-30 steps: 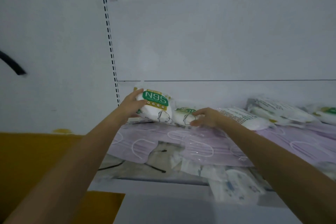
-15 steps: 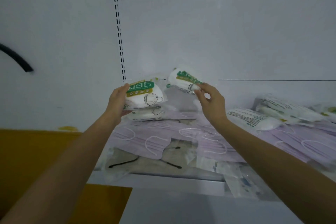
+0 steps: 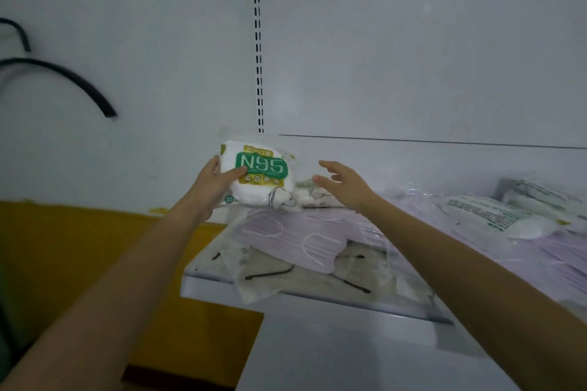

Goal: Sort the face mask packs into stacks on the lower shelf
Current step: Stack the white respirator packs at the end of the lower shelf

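Note:
My left hand (image 3: pixel 212 185) grips a white N95 mask pack (image 3: pixel 259 175) with a green label, held tilted above the shelf's left end. More white packs (image 3: pixel 313 195) lie beneath and just right of it. My right hand (image 3: pixel 344 182) hovers beside them, fingers spread, holding nothing. Purple mask packs (image 3: pixel 295 232) lie flat across the white shelf (image 3: pixel 286 292). Other white packs with green print (image 3: pixel 495 216) rest at the right.
Clear packs with black-strapped masks (image 3: pixel 279 273) overhang the shelf's front edge. A slotted upright (image 3: pixel 258 41) runs up the white back panel. A yellow surface (image 3: pixel 95 247) lies to the left, with black cables (image 3: pixel 63 76) on the wall above it.
My right hand has let go of the pack it held up and now hangs open. The left hand's pack sits further right, over the white packs. The view has shifted left.

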A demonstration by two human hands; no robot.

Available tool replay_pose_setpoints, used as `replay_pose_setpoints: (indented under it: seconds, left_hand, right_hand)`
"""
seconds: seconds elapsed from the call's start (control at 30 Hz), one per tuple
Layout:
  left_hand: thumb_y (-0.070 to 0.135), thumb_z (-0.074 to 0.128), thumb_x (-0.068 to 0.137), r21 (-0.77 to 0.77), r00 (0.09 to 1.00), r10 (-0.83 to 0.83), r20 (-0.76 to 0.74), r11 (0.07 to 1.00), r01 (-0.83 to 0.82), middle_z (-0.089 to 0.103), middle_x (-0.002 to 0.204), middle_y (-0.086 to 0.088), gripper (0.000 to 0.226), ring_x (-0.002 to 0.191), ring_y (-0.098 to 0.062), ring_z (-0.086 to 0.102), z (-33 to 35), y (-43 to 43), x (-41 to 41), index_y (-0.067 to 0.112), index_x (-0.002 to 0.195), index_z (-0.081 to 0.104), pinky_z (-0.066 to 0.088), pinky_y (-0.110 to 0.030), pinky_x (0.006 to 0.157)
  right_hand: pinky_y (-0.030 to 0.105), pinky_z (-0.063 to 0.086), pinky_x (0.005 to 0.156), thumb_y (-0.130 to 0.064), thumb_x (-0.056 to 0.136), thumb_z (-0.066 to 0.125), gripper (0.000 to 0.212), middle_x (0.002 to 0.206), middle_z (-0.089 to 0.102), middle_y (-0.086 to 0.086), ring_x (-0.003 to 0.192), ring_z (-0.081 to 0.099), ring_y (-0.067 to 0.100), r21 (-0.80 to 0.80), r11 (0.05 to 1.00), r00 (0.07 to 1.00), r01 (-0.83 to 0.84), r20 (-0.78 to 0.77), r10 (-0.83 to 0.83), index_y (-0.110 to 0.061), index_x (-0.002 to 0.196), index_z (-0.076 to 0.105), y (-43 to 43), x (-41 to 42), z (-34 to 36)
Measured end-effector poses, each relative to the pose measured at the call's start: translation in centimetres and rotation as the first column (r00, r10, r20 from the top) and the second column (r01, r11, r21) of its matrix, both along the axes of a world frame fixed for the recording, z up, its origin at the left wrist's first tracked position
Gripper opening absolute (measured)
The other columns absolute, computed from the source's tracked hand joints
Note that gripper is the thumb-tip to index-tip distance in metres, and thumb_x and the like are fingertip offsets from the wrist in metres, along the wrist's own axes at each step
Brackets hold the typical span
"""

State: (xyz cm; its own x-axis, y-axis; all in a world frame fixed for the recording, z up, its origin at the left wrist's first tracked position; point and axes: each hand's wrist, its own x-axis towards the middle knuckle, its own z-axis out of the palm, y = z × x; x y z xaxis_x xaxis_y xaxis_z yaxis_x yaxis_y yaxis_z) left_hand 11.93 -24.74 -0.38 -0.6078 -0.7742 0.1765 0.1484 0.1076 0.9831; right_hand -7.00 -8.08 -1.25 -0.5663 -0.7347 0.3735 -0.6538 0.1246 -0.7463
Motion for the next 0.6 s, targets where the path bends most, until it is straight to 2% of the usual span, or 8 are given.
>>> replay_pose_setpoints:
  seconds: [0.07, 0.13, 0.2, 0.27, 0.4, 0.5, 0.6]
  left_hand:
    - [0.017, 0.065, 0.087, 0.004, 1.0, 0.011, -0.004, 1.0, -0.011, 0.059, 0.124, -0.008, 0.056, 0.095, -0.023, 0.064, -0.2, -1.1, 1.1, 0.014, 0.136, 0.039, 0.054, -0.041, 0.078]
    - [0.019, 0.065, 0.087, -0.003, 1.0, 0.028, -0.002, 1.0, -0.028, 0.059, 0.124, -0.007, 0.06, 0.097, -0.024, 0.064, -0.5, -1.9, 1.9, 0.014, 0.139, 0.036, 0.054, -0.041, 0.078]
    - [0.018, 0.063, 0.088, -0.01, 0.999, 0.037, -0.001, 0.999, -0.037, 0.06, 0.12, -0.007, 0.052, 0.093, -0.021, 0.064, -0.8, -2.6, 2.5, 0.016, 0.134, 0.04, 0.054, -0.037, 0.072]
    - [0.018, 0.063, 0.088, -0.001, 0.999, 0.04, -0.002, 0.999, -0.04, 0.061, 0.118, -0.006, 0.044, 0.092, -0.019, 0.064, -0.9, -3.1, 2.9, 0.019, 0.128, 0.044, 0.054, -0.036, 0.07]
    - [0.019, 0.063, 0.088, 0.011, 0.997, 0.07, -0.013, 0.997, -0.07, 0.061, 0.115, -0.004, 0.038, 0.086, -0.015, 0.064, -1.1, -3.8, 3.0, 0.021, 0.122, 0.044, 0.055, -0.032, 0.063]
    - [0.02, 0.064, 0.087, 0.012, 0.991, 0.129, -0.028, 0.992, -0.129, 0.059, 0.116, -0.004, 0.036, 0.084, -0.015, 0.063, -1.2, -3.8, 2.7, 0.02, 0.117, 0.045, 0.053, -0.029, 0.058]
    - [0.021, 0.066, 0.086, 0.055, 0.984, 0.17, -0.054, 0.984, -0.167, 0.058, 0.121, -0.005, 0.043, 0.092, -0.023, 0.062, -1.2, -3.6, 1.9, 0.017, 0.124, 0.045, 0.053, -0.032, 0.06]
  right_hand:
    - [0.034, 0.027, 0.11, -0.045, 0.085, 0.062, 0.071, 0.152, 0.029, 0.004, 0.138, 0.029, 0.023, 0.165, 0.984, 0.996, 0.071, -0.062, -0.062, -0.021, 0.145, 0.032, -0.9, -1.5, -0.2]
    - [0.038, 0.02, 0.115, -0.048, 0.08, 0.068, 0.084, 0.155, 0.019, 0.007, 0.142, 0.02, 0.024, 0.343, 0.938, 0.992, 0.049, -0.128, -0.005, -0.024, 0.148, 0.025, -1.6, -2.3, -0.8]
    - [0.036, 0.018, 0.116, -0.047, 0.077, 0.071, 0.085, 0.155, 0.019, 0.007, 0.142, 0.02, 0.024, 0.443, 0.896, 0.978, 0.032, -0.198, 0.063, -0.025, 0.147, 0.027, -2.2, -2.5, -1.7]
    - [0.028, 0.022, 0.11, -0.039, 0.081, 0.07, 0.07, 0.149, 0.033, 0.005, 0.136, 0.032, 0.022, 0.385, 0.923, 0.971, 0.026, -0.229, 0.068, -0.021, 0.142, 0.039, -2.8, -2.5, -2.5]
    - [0.014, 0.03, 0.092, -0.027, 0.083, 0.07, 0.047, 0.134, 0.053, 0.005, 0.124, 0.048, 0.021, 0.156, 0.987, 0.986, 0.048, -0.168, -0.021, -0.018, 0.128, 0.057, -2.6, -2.5, -2.9]
    - [0.015, 0.029, 0.097, -0.018, 0.082, 0.07, 0.043, 0.134, 0.052, 0.011, 0.126, 0.047, 0.023, -0.013, 0.997, 0.98, 0.082, -0.178, -0.083, -0.013, 0.124, 0.061, -1.2, -2.3, -1.8]
    - [0.023, 0.031, 0.105, -0.019, 0.082, 0.07, 0.043, 0.138, 0.048, 0.009, 0.127, 0.045, 0.021, -0.191, 0.975, 0.971, 0.116, -0.187, -0.152, -0.014, 0.124, 0.06, 1.0, -1.2, 0.0]
